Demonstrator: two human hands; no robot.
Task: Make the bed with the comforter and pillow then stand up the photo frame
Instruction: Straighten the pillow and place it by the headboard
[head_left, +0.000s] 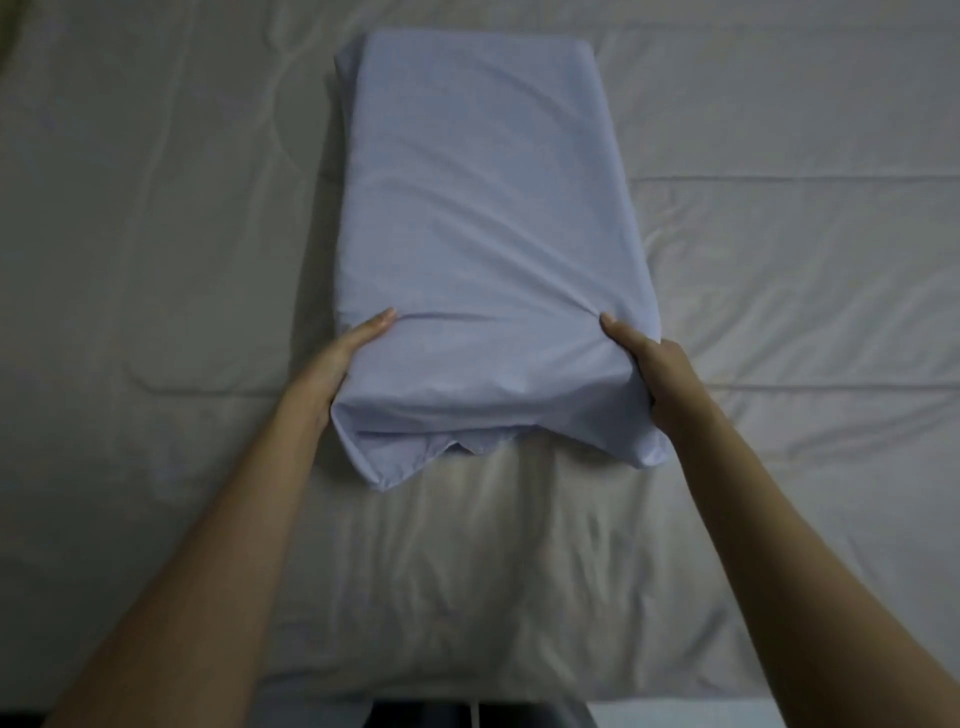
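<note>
my left hand (343, 364) and right hand (644, 364) grip the near end of the pillow (483, 249) lying on the comforter (156, 234); i should square it gently, keeping its case smooth.

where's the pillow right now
In the head view the pillow sits centre frame on the white comforter, its near end gripped by the left hand and right hand.
</note>
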